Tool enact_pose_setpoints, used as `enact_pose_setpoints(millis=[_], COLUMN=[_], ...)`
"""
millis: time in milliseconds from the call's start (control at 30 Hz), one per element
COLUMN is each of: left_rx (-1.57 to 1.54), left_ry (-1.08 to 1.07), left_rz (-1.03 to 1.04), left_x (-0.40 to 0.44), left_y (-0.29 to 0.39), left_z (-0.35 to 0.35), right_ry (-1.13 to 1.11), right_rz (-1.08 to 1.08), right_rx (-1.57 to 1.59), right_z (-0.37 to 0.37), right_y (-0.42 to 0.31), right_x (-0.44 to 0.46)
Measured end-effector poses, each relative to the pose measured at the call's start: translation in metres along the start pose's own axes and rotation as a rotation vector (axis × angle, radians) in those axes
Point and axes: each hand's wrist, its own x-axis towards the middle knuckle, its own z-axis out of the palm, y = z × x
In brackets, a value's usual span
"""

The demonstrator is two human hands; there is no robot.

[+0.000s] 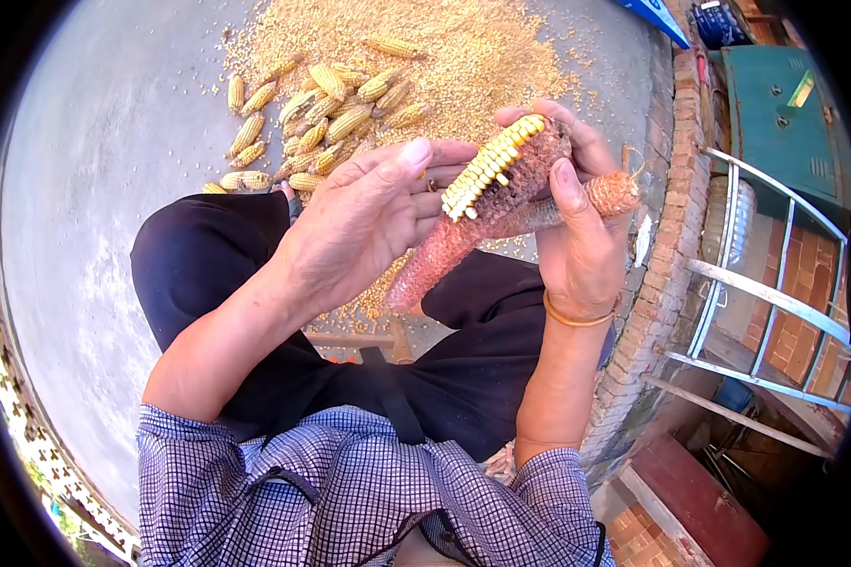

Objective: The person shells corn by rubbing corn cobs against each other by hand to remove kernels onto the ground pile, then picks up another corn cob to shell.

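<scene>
My right hand (581, 222) is wrapped round two crossed corn cobs. One is a partly shelled cob (529, 170), dark and rough, with rows of yellow kernels along its left side. The other, a bare reddish cob (435, 260), lies beneath it and points down to the left. At the left of the cobs, my left hand (373, 208) has its palm turned up and its fingers extended, their tips partly hidden behind the kernels. Beyond the hands, a pile of yellow corn ears (350, 121) rests beside loose kernels (482, 57) spread on the ground.
Grey concrete ground (95, 198) lies at the left. Along the right runs a brick edge (667, 255), with a metal rail frame (775, 298) and a green cabinet (785, 123) past it. A wooden piece (350, 340) shows between my legs.
</scene>
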Motion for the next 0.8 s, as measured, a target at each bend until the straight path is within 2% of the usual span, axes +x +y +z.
enact_pose_setpoints(millis=[233,433,533,800], left_rx=[-0.023,0.023,0.057,0.083], left_ry=[0.015,0.038,0.094,0.113], left_rz=[0.01,0.039,0.041,0.027], left_x=[0.0,0.001,0.002,0.004], left_y=[-0.005,-0.009,-0.011,-0.011], left_z=[-0.004,0.002,0.008,0.006], right_ry=[0.064,0.102,0.098,0.095], right_rz=[-0.021,0.08,-0.03,-0.006], right_rx=[-0.258,-0.363,-0.444,-0.455], right_z=[0.0,0.011,0.014,0.018], right_y=[0.009,0.002,0.008,0.006], right_x=[-0.002,-0.005,-0.003,-0.005])
